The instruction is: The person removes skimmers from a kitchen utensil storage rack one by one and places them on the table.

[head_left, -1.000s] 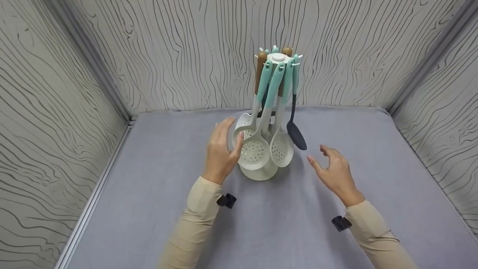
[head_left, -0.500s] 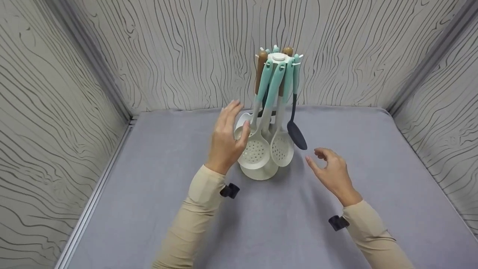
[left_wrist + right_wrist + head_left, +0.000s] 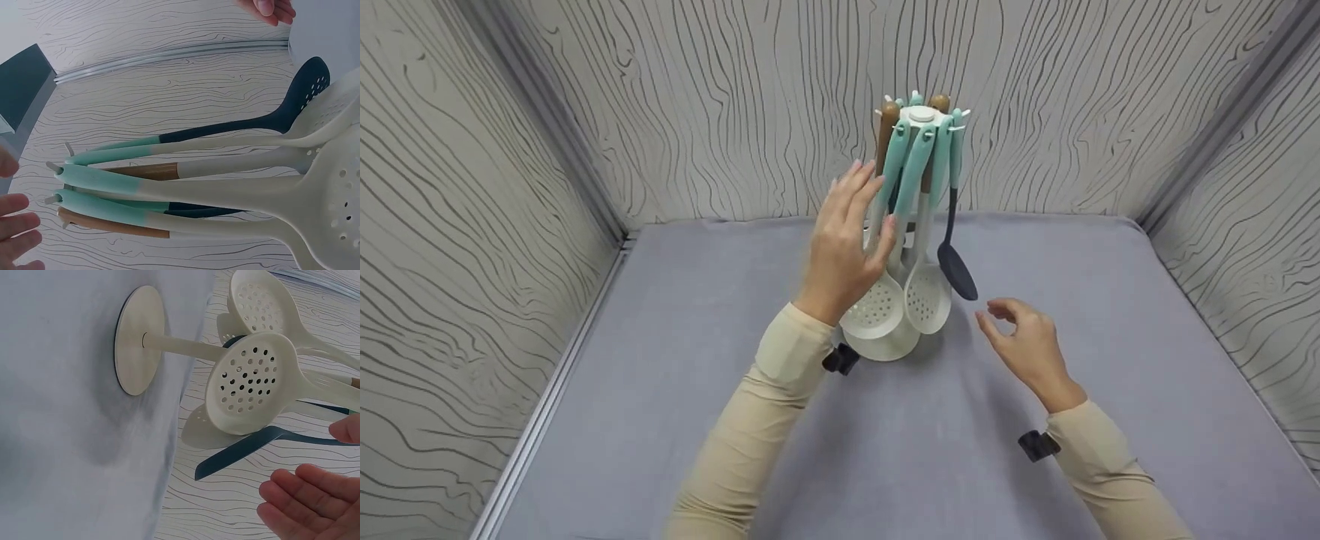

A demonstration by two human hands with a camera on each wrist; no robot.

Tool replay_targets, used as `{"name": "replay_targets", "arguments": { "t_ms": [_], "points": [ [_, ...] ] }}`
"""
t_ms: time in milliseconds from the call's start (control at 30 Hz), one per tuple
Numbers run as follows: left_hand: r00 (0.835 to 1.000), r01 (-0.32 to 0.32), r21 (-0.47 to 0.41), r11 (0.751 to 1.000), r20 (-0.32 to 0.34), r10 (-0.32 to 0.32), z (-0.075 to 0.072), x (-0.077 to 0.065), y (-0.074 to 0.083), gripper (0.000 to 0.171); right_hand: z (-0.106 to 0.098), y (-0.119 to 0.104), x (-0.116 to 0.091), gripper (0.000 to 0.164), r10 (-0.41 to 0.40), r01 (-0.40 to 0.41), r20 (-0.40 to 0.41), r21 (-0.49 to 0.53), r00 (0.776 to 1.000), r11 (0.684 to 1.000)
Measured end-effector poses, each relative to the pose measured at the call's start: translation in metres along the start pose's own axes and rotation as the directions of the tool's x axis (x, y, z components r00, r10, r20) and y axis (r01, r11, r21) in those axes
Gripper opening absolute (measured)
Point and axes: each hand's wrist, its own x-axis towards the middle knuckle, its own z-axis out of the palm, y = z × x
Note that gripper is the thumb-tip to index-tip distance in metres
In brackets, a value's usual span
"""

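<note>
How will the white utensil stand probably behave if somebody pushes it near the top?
The stand would likely tip before it slides: it is tall, with utensils bunched around it above a round base. The cloth underneath may add some drag. The utensils would probably swing, since they hang from pegs at the top.

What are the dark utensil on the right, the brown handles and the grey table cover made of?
Dark utensil: probably nylon or silicone, matte, without metallic shine.
Brown handles: wood or wood-look plastic, smooth; brown colour alone leaves it open.
Grey table cover: likely fabric, dull, softly wrinkled.
</note>
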Motion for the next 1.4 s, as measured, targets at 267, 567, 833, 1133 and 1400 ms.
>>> {"name": "replay_targets", "arguments": {
  "t_ms": [267, 567, 833, 1133, 1400],
  "points": [
    [0.998, -0.044, 0.039, 0.998, 0.055, 0.042, 0.005, 0.019, 0.006, 0.042, 0.000, -0.003, 0.001, 0.024, 0.028, -0.028, 0.003, 0.023, 1.000, 0.999],
    [0.986, -0.088, 0.166, 0.982, 0.158, 0.062, 0.014, 0.046, 0.017, 0.046, 0.006, -0.007, 0.003, 0.022, 0.034, -0.034, -0.014, 0.043, 0.999, 0.998],
    [0.980, -0.112, 0.224, 0.968, 0.187, 0.070, 0.023, 0.060, 0.018, 0.047, 0.007, -0.010, 0.004, 0.020, 0.011, -0.009, -0.032, 0.060, 0.999, 0.998],
    [0.980, -0.050, 0.292, 0.955, 0.199, -0.010, 0.030, 0.071, 0.019, 0.051, 0.011, -0.013, 0.006, 0.018, 0.026, -0.023, -0.042, 0.076, 0.999, 0.997],
    [0.980, -0.004, 0.351, 0.937, 0.187, -0.066, 0.030, 0.079, 0.028, 0.042, 0.015, -0.016, 0.008, 0.018, 0.049, -0.046, -0.033, 0.090, 0.998, 0.995]
  ]
}}
